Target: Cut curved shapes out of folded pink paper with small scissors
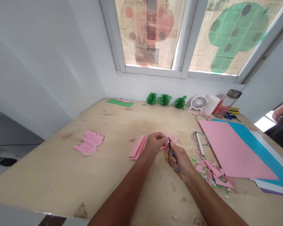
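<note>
Pink paper is pinched in left hand; right hand grips dark tool.

Bright daylight through papered window, faint shadows on table, wide-angle stretch, right edge partly pixelated, detail perhaps soft

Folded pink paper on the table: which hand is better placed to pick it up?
Probably the left hand: it is nearer, with the folded pink paper just beside its wrist. The right hand is farther off and grips the scissors. The left would first have to release its pink cutout.
</note>
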{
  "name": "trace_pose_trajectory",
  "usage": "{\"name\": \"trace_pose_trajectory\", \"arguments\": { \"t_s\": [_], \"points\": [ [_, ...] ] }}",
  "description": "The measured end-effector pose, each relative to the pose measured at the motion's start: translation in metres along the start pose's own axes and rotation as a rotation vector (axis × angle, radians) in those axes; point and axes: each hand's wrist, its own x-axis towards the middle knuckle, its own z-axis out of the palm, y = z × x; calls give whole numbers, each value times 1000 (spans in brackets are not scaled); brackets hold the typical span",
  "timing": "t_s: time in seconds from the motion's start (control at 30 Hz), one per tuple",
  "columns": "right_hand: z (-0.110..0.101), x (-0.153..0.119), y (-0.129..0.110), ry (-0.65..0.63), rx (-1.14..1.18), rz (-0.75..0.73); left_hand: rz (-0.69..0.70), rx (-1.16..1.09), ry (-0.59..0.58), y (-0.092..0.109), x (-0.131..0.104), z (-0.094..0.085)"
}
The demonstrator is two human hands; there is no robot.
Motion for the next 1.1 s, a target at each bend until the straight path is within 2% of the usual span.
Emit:
{"name": "trace_pose_trajectory", "arguments": {
  "t_s": [0.8, 0.93, 1.1],
  "points": [
    [-2, 0, -3, 8, -42, 18, 24, 57, 46, -6, 3, -3],
    [-1, 0, -2, 19, -37, 7, 14, 20, -1, -4, 2, -1],
    [-1, -1, -2, 26, -47, 5, 13, 28, 5, -3, 0, -2]
  ]
}}
